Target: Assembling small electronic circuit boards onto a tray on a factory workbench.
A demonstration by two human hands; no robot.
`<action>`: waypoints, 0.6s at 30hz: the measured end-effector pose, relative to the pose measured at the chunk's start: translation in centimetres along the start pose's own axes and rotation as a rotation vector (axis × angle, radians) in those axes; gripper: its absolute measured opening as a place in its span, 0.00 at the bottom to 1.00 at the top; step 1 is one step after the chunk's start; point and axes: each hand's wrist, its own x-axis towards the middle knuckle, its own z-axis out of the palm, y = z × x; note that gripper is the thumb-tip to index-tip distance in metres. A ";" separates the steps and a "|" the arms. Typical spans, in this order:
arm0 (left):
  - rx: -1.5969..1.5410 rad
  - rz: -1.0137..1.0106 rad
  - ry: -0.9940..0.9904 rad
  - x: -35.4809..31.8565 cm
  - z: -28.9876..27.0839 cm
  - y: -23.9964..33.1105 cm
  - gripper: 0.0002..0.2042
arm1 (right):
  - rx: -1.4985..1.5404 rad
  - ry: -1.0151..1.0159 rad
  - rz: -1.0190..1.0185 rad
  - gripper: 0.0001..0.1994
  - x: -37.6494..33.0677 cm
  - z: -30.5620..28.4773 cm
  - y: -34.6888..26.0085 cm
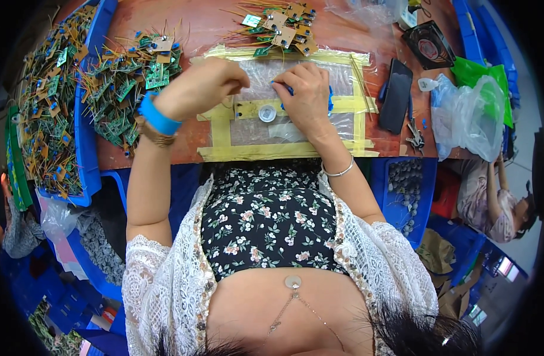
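Note:
My left hand (215,83), with a blue band on its wrist, hovers over the left part of a taped plastic work sheet (248,127). Its fingers are curled together, and whatever they may pinch is too small to tell. Right of it, my right hand (307,98) is bent with thumb and fingertips drawn in. Bits of a blue object (331,99) show at both sides of this hand; the hand hides most of it, so its kind is unclear. Between and below the hands sits a small round white container (267,113) on the sheet.
Wired circuit boards lie in a heap (159,74) at left, in a blue bin (85,118) beyond it, and in a pile (284,29) at the back. At right are a phone (396,95), keys (415,135), a black fan (428,45) and plastic bags (467,113). Another person (491,199) sits far right.

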 end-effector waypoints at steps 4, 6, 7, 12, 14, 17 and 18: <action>0.436 0.235 0.643 1.4 3.2 -0.8 0.18 | 0.013 -0.025 -0.022 0.05 0.3 -0.2 -0.6; 0.424 0.205 0.789 0.5 3.4 1.0 0.18 | -0.010 -0.029 -0.004 0.05 0.1 -0.4 -0.5; 0.418 0.171 0.936 -0.1 3.6 1.8 0.18 | -0.007 -0.031 -0.002 0.05 -0.1 -0.4 -0.4; 0.350 0.034 0.821 -3.5 9.7 3.3 0.19 | 0.088 0.024 -0.022 0.05 0.5 0.0 -0.8; 0.415 -0.125 0.779 -4.0 11.3 3.7 0.22 | 0.095 0.016 -0.033 0.05 0.7 0.3 -1.1; 0.367 -0.167 0.761 -4.0 11.8 3.4 0.23 | 0.101 0.011 -0.042 0.05 0.7 0.7 -1.3; 0.366 -0.168 0.763 -3.9 11.9 3.2 0.23 | 0.101 0.011 -0.038 0.05 0.6 0.8 -1.3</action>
